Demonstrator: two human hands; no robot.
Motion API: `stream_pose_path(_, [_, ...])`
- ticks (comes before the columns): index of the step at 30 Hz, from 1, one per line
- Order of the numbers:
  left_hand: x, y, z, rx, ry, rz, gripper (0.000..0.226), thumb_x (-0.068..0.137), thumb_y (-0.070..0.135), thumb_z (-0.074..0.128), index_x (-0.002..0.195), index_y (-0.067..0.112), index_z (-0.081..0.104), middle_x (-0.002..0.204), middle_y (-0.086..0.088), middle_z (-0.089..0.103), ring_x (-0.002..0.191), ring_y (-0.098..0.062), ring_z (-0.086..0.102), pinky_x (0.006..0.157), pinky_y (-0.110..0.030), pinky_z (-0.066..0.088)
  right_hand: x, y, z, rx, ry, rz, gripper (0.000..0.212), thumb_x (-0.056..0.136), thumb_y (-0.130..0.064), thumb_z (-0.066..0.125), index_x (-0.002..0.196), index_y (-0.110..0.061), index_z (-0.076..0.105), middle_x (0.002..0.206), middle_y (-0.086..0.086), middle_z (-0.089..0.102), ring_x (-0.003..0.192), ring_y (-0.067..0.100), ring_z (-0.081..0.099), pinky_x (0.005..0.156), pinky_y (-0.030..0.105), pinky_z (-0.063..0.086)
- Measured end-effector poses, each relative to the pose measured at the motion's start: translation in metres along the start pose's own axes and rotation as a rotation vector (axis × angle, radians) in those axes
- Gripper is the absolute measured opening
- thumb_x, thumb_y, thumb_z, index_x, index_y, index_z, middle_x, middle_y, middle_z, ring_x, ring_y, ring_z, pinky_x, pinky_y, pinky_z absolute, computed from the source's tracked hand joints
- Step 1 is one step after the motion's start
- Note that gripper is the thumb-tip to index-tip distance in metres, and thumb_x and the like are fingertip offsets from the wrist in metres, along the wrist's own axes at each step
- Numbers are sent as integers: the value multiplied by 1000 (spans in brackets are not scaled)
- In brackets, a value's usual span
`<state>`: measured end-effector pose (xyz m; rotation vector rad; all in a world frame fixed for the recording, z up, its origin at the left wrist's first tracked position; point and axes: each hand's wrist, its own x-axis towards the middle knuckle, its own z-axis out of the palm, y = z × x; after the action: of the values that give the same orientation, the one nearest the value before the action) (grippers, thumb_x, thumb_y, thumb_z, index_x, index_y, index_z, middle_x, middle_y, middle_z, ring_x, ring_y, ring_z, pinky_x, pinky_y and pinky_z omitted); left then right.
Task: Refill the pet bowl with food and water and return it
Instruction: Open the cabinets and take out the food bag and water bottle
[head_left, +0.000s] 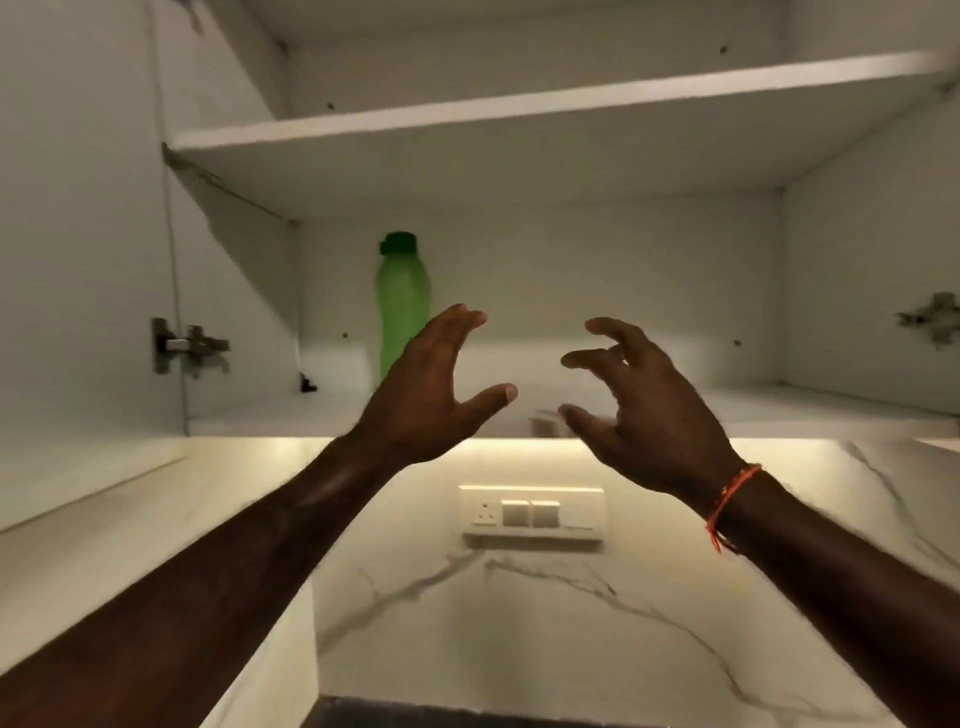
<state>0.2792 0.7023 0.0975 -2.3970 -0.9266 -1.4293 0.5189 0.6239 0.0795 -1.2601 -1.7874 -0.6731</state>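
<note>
A tall green bottle (401, 306) with a dark green cap stands upright on the lower shelf (810, 410) of an open white wall cabinet. My left hand (431, 389) is raised in front of that shelf, just right of the bottle and overlapping its lower part, fingers spread and holding nothing. My right hand (639, 410) is raised beside it, palm facing the left hand, fingers loosely bent and empty. An orange thread circles my right wrist. A small blurred object (543, 418) sits at the shelf's front edge between the hands. No pet bowl is in view.
The upper shelf (519, 114) looks bare. Door hinges (187, 345) sit on both cabinet sides, with the left door (78, 260) swung open. Below is a lit marble backsplash with a switch and socket plate (532, 514). A dark surface edge shows at the bottom.
</note>
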Motion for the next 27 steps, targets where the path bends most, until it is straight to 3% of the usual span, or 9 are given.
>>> stream_pose_path(3, [12, -34, -19, 132, -91, -109, 98, 85, 70, 65, 162, 30, 20, 173, -3, 12, 157, -23, 17, 123, -39, 22, 41, -15, 28, -35, -105, -13, 69, 90, -49, 69, 150, -35, 40, 167, -3, 17, 137, 26, 47, 98, 40, 53])
stream_pose_path(8, [19, -92, -32, 304, -204, -302, 113, 81, 79, 61, 164, 32, 0, 171, -10, -18, 158, -37, 2, 123, -55, 25, 102, -36, 82, -34, -290, 3, 90, 90, -50, 70, 161, -37, 15, 171, 3, 2, 127, 33, 58, 102, 39, 48])
stream_pose_path(12, [18, -139, -29, 325, -272, -437, 141, 69, 85, 67, 158, 28, -26, 161, -6, -43, 158, -37, -13, 125, -59, 19, 150, -43, 128, -41, -469, -1, 109, 88, -46, 74, 163, -26, -2, 169, 13, 11, 137, 35, 49, 111, 39, 41])
stream_pose_path(16, [15, -156, -21, 166, -275, -513, 149, 65, 80, 75, 159, 25, -27, 165, -5, -36, 157, -36, -14, 126, -55, 13, 200, -46, 177, 52, -651, 173, 132, 83, -44, 82, 159, -9, -20, 166, 21, 20, 147, 37, 36, 118, 41, 35])
stream_pose_path(21, [18, -169, -17, 150, -316, -496, 149, 64, 81, 75, 158, 30, -28, 166, -3, -33, 158, -33, -11, 126, -56, 17, 241, -60, 229, 256, -637, 374, 143, 83, -52, 79, 147, -3, -39, 165, 23, 25, 146, 40, 36, 121, 44, 31])
stream_pose_path(24, [20, -175, -17, 118, -345, -508, 150, 63, 82, 76, 157, 30, -28, 168, -4, -30, 159, -34, -8, 125, -57, 21, 252, -70, 250, 371, -555, 460, 142, 80, -50, 81, 151, 1, -30, 166, 24, 18, 149, 41, 30, 123, 46, 27])
stream_pose_path(27, [19, -173, -18, 88, -343, -506, 148, 65, 77, 78, 158, 28, -26, 169, -6, -26, 159, -33, -6, 126, -53, 21, 258, -70, 263, 447, -502, 544, 137, 75, -46, 87, 154, 1, -15, 163, 24, 26, 146, 42, 34, 120, 49, 33])
